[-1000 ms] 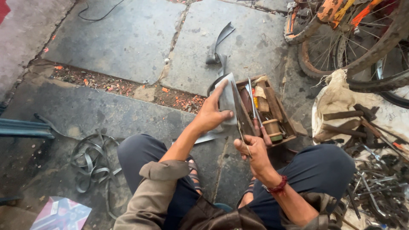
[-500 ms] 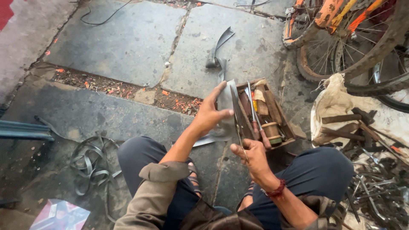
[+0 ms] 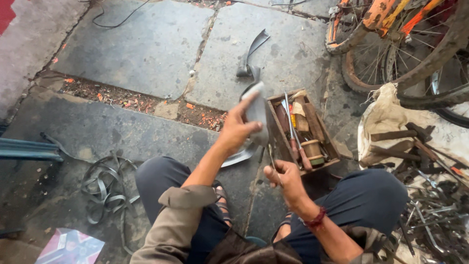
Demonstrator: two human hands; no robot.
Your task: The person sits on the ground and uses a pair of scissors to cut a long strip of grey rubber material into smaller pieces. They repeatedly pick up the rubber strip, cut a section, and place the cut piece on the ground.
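Open paving: stone slabs (image 3: 141, 49) ahead and left, bare. Obstacles: wooden tool tray (image 3: 303, 131) just right of the hands; bent metal strip (image 3: 251, 51) beyond; bicycle wheels (image 3: 391, 54) and scrap pile on sacking (image 3: 420, 146) at right; coiled bands (image 3: 105, 188) at left knee.

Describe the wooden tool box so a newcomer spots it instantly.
Start at the bicycle wheel top right, then drop to the paving left of the cloth. The wooden tool box lies there, beyond the right hand: the only open tray, packed with long tools.
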